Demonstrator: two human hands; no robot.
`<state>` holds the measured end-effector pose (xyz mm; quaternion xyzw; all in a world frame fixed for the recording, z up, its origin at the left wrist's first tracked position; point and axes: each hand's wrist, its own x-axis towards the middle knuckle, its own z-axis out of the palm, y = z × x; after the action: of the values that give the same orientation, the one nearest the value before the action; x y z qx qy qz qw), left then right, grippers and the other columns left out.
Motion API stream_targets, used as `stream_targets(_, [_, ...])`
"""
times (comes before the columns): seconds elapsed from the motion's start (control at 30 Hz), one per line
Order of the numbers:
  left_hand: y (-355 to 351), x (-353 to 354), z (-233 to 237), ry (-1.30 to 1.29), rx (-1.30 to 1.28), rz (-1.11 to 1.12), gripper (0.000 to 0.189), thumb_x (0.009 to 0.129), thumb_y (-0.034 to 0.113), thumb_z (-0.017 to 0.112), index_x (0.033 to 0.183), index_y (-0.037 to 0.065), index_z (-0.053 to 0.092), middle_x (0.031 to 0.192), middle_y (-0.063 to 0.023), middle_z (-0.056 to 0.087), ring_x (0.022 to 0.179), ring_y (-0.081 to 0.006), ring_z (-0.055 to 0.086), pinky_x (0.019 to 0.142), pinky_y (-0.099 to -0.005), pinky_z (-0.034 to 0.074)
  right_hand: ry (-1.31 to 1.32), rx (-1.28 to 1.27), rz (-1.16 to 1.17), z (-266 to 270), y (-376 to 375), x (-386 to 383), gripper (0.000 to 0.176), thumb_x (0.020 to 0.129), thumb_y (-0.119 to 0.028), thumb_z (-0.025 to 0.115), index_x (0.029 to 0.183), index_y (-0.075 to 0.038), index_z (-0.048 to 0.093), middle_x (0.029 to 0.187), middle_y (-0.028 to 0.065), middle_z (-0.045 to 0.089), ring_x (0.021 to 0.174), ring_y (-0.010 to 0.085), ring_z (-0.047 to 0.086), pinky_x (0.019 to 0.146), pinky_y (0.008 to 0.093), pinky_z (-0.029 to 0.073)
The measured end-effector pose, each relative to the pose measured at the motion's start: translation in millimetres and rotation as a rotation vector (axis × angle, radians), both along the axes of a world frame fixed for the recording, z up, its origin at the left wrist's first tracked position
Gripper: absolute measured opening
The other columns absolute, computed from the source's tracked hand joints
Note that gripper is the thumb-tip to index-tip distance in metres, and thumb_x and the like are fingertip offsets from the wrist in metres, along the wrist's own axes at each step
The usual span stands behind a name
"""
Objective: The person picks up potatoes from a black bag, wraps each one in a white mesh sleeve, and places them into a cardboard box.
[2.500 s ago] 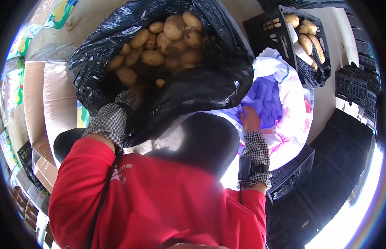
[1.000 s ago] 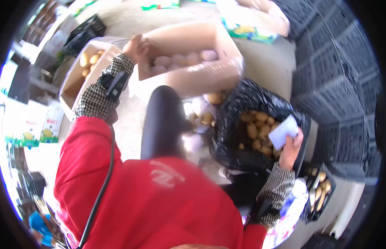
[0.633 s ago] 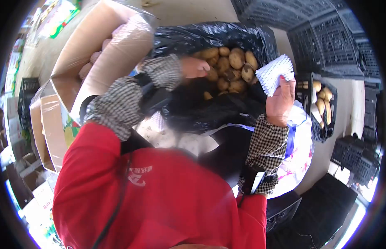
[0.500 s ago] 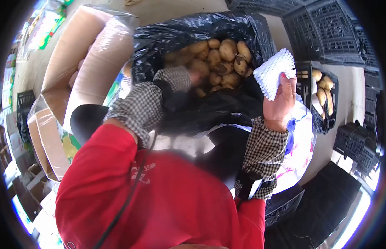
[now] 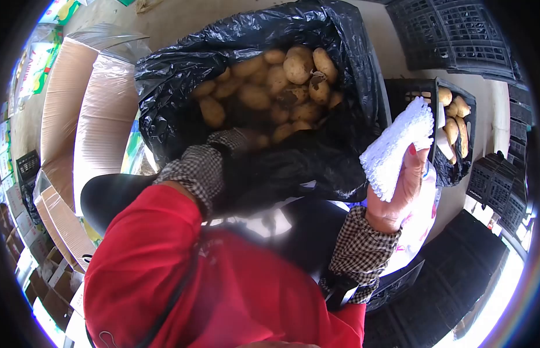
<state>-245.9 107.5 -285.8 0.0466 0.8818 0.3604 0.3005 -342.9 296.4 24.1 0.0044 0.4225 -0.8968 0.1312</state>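
My right hand (image 5: 402,194) grips a white foam net (image 5: 396,148), thumb on the outside and fingers partly hidden behind it. My left hand (image 5: 244,140) reaches into the near side of a crate lined with a black plastic bag (image 5: 171,69). It is blurred and shaded, low beside the potatoes (image 5: 254,95), so its fingers cannot be made out. The potatoes lie heaped in the bag. Some have dark, peeling patches, such as the potato (image 5: 319,90) at the right of the heap.
An open cardboard box (image 5: 102,122) stands at the left. On the right is a small black crate (image 5: 397,90) with potatoes (image 5: 452,110) in a black bag. Black plastic crates (image 5: 450,40) are at the upper right, with a white plastic bag (image 5: 418,232) beside my right wrist.
My left hand has drawn back from the heap towards the bag's near side. The right hand has shifted slightly lower with the foam net. The whole view has shifted somewhat.
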Motion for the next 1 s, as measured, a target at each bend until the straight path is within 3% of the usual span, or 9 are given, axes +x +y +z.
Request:
stream_targets(0.1, [-11.3, -12.2, 10.8, -0.174, 0.39, 0.123, 0.037, 0.08, 0.025, 0.054, 0.113, 0.009, 0.049, 0.107, -0.0116, 0.055, 0.1, -0.0238, 0.052, 0.085, -0.0344, 0.041, 0.01, -0.057, 0.068, 6.7, -5.6, -1.8, 0.039, 0.083, -0.006, 0.052, 0.12, -0.001, 0.041, 0.107, 0.0123, 0.056, 0.095, 0.0227, 0.057, 0.082, 0.0367, 0.049])
stream_targets(0.2, [0.2, -18.3, 5.8, -0.236, 0.611, 0.238, 0.039, 0.079, 0.026, 0.055, 0.114, 0.01, 0.049, 0.108, -0.0118, 0.053, 0.101, -0.0238, 0.051, 0.086, -0.0346, 0.041, 0.01, -0.084, 0.084, 7.7, -4.7, -0.4, 0.039, 0.083, -0.007, 0.052, 0.12, -0.001, 0.041, 0.107, 0.0128, 0.056, 0.095, 0.0229, 0.057, 0.081, 0.0369, 0.049])
stream_targets(0.47, [29.8, -11.2, -26.4, -0.211, 0.658, 0.371, 0.042, 0.078, 0.027, 0.057, 0.116, 0.01, 0.047, 0.112, -0.0125, 0.05, 0.106, -0.0238, 0.047, 0.089, -0.0353, 0.039, -0.038, -0.071, 0.014, 5.5, 2.6, -1.8, 0.041, 0.082, -0.005, 0.054, 0.12, -0.001, 0.041, 0.106, 0.0157, 0.056, 0.091, 0.0245, 0.06, 0.077, 0.0382, 0.051])
stream_targets(0.83, [37.5, -7.6, -30.8, -0.185, 0.758, 0.435, 0.048, 0.077, 0.028, 0.059, 0.12, 0.012, 0.045, 0.118, -0.0134, 0.045, 0.112, -0.0239, 0.043, 0.093, -0.0362, 0.037, -0.038, -0.099, -0.014, 0.6, 2.2, -1.0, 0.043, 0.081, -0.002, 0.053, 0.122, -0.001, 0.038, 0.107, 0.0153, 0.056, 0.093, 0.0258, 0.059, 0.078, 0.0398, 0.051])
stream_targets(1.0, [30.6, -3.8, -25.1, -0.049, 0.807, 0.411, 0.051, 0.076, 0.028, 0.06, 0.121, 0.012, 0.044, 0.12, -0.0139, 0.043, 0.115, -0.0239, 0.041, 0.095, -0.0366, 0.035, -0.041, -0.047, -0.038, 4.6, 1.4, -1.1, 0.044, 0.081, -0.001, 0.053, 0.122, -0.001, 0.039, 0.107, 0.0153, 0.056, 0.093, 0.0257, 0.059, 0.077, 0.0403, 0.052])
